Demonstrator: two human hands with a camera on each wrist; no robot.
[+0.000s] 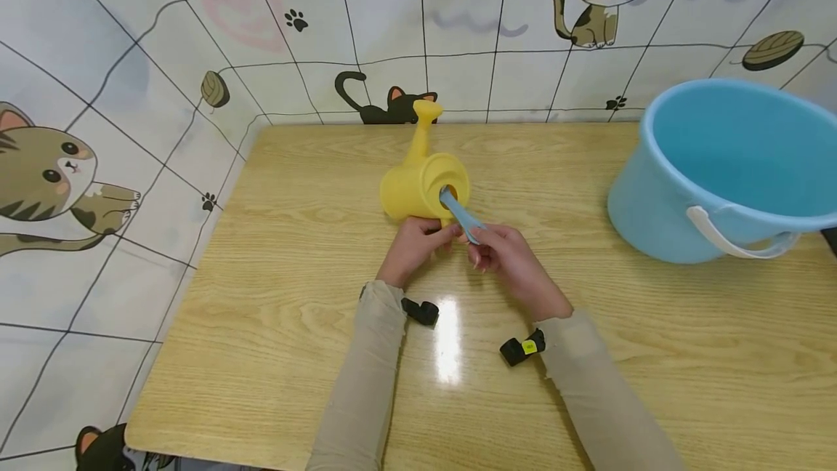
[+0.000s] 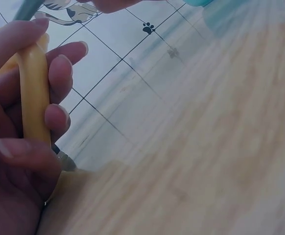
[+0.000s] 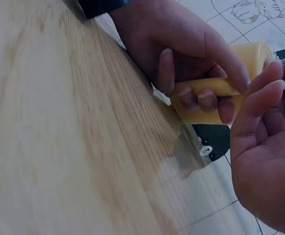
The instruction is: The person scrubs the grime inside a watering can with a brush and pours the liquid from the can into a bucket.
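We see the left hand (image 1: 416,247) with its fingers curled round the handle (image 2: 35,98) of a yellow can (image 1: 405,192), while the right hand (image 1: 515,262) pinches a blue tool (image 1: 463,218). The can is just beyond both hands, its hole turned toward the right one, its spout (image 1: 420,142) pointing away. The tool's far end, inside the can, we cannot see. A bucket (image 1: 663,209) stands well to the right hand's right.

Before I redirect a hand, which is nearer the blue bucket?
Right. The right hand is left of the bucket; the left hand is farther left, gripping the yellow watering can.
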